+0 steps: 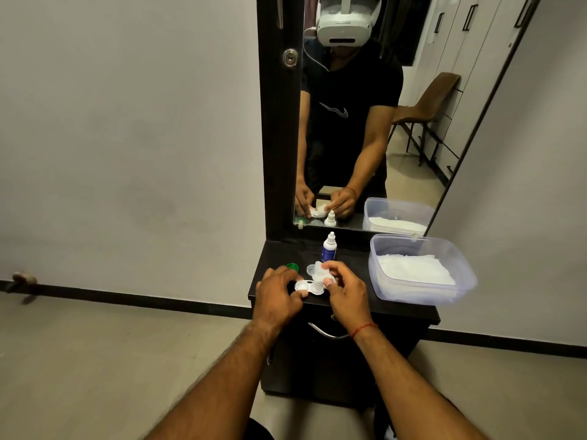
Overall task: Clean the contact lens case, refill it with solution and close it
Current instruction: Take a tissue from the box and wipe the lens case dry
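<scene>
While pinned at bench (pixel 397 309) centre by left hand (pixel 278 292), lens case (pixel 309 286) being wiped with tissue (pixel 320 274) pinched in right hand (pixel 344 289). Risk: knocking solution bottle (pixel 329 247) at twelve o'clock.

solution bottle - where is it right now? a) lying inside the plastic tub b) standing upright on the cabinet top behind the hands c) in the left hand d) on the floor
b: the solution bottle stands upright with its white cap on, on the dark cabinet top near the mirror, behind both hands and touched by neither, left of the plastic tub.
</scene>
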